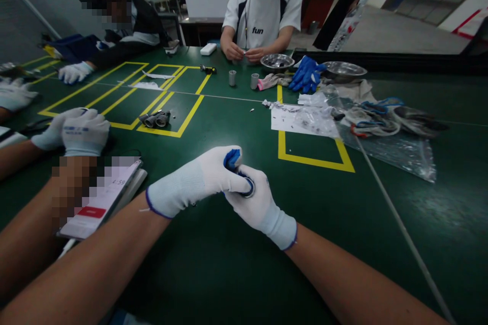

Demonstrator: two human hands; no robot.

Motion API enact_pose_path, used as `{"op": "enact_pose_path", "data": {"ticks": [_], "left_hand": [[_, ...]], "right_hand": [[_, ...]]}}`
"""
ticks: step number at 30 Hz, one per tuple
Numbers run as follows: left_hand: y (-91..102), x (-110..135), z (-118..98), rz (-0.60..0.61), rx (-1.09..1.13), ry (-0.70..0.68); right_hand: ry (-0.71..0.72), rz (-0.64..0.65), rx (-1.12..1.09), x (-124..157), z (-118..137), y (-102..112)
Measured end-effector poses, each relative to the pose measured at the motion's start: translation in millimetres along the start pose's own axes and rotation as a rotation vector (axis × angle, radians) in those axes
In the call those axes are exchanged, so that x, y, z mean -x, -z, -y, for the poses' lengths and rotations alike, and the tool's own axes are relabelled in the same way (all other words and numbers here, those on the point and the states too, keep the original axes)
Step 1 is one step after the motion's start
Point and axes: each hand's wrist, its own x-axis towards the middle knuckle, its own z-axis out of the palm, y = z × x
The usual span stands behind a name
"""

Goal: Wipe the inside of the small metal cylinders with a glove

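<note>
My left hand and my right hand, both in white gloves with pale blue cuffs, meet over the middle of the green table. Between them is a small round part with a metallic rim, mostly covered by the gloves. Both hands are closed around it, my left thumb lying across its open end. Something blue shows at the left fingers; whether it is glove coating or cloth I cannot tell.
Grey metal fittings lie left of centre. Further back stand two grey cylinders, steel bowls and blue gloves. Plastic bags lie right. A phone and a co-worker's gloved hands are close on my left.
</note>
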Motion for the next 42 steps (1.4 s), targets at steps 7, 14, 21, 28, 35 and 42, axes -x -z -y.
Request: {"op": "enact_pose_path", "data": {"ticks": [7, 14, 21, 28, 35, 42], "left_hand": [[1.9, 4, 4, 0.004, 0.028, 0.012], [3.4, 6, 7, -0.017, 0.085, 0.016], [0.7, 7, 4, -0.047, 0.012, 0.022], [1.3, 7, 0, -0.032, -0.081, 0.012], [3.0, 1, -2, 0.028, -0.029, -0.035], [-0.8, 2, -3, -0.066, -0.042, -0.024]], "right_hand": [[0.028, 0.039, 0.052, -1, 1, 0], [0.046, 0.057, 0.047, -3, 2, -1], [0.025, 0.074, 0.038, -3, 4, 0], [0.052, 0.053, 0.057, 0, 1, 0], [0.022, 0.009, -0.009, -1, 0, 0], [-0.055, -0.010, -0.027, -1, -1, -1]]}}
